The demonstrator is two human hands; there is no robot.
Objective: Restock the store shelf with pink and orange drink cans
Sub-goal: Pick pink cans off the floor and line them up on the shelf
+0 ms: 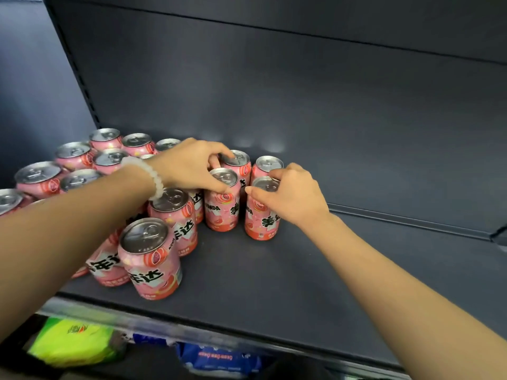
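Observation:
Several pink drink cans stand upright on the dark shelf [288,275], filling its left part. My left hand [189,165], with a white bead bracelet on the wrist, reaches over them and grips the tops of two cans: one pink can [222,204] under the thumb and another pink can [238,163] behind it under the fingers. My right hand [290,196] is closed around the rightmost front pink can [260,215]. One more can [267,164] stands right behind that one. The nearest can [149,259] stands close to the shelf's front edge. No orange cans are visible.
The shelf's back wall [301,91] rises close behind the cans, and a side panel [33,91] closes the left. The right half of the shelf is bare. Below the front rail [164,329] lie a bright green pack [74,341] and a blue pack [219,360].

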